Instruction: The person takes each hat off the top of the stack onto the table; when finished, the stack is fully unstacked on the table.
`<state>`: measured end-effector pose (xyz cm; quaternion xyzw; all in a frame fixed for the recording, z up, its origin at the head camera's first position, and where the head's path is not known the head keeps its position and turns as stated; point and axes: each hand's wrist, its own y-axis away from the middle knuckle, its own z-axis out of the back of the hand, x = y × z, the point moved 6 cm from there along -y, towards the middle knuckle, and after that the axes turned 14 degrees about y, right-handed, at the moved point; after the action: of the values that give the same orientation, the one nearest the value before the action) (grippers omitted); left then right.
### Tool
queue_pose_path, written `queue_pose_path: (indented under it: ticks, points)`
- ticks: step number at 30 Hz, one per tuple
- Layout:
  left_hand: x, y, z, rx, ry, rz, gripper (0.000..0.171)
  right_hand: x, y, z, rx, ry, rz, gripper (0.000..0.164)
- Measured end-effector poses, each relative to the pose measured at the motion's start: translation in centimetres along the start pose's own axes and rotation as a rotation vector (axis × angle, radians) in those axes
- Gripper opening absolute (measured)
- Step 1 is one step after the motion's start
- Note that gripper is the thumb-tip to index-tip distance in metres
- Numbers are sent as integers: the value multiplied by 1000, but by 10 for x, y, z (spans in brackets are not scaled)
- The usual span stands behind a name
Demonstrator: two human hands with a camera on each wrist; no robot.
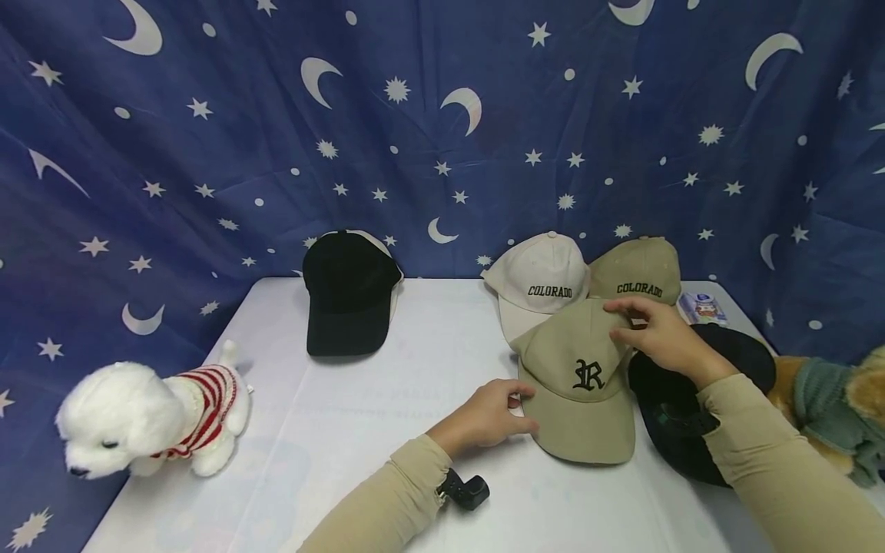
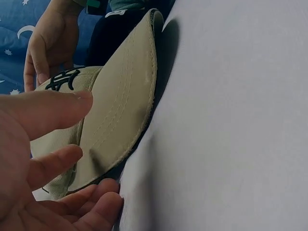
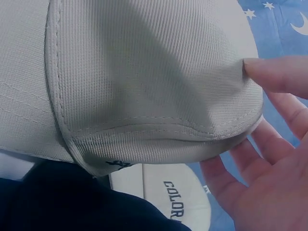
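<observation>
A khaki cap (image 1: 572,376) with a dark letter R lies on the table, brim toward me. At the left edge of its brim is my left hand (image 1: 487,415), thumb and fingers spread apart. In the left wrist view the thumb (image 2: 57,110) overlaps the cap's side while other fingertips (image 2: 107,204) are low beside the brim (image 2: 120,101). My right hand (image 1: 653,334) is at the upper right of the crown. In the right wrist view its thumb tip (image 3: 255,72) meets the crown's edge and the loosely bent fingers reach around the rim, partly hidden.
Behind stand a white COLORADO cap (image 1: 542,273) and a tan COLORADO cap (image 1: 643,269). A black hat (image 1: 733,357) and a plush toy (image 1: 823,392) are right, near a small colourful packet (image 1: 704,309). A black cap (image 1: 349,284) and a white plush dog (image 1: 131,418) are left.
</observation>
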<state>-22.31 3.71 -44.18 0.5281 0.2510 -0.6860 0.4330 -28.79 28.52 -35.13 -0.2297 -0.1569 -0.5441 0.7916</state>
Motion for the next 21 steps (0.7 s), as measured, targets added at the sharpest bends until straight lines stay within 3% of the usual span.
queue_pose_path:
  ticks: [9, 21]
  points:
    - [8, 6, 14, -30, 30, 68, 52, 3, -2, 9, -12, -15, -3, 39]
    - [6, -10, 9, -39, 94, 65, 51, -11, -3, -12, 95, -57, -31, 54]
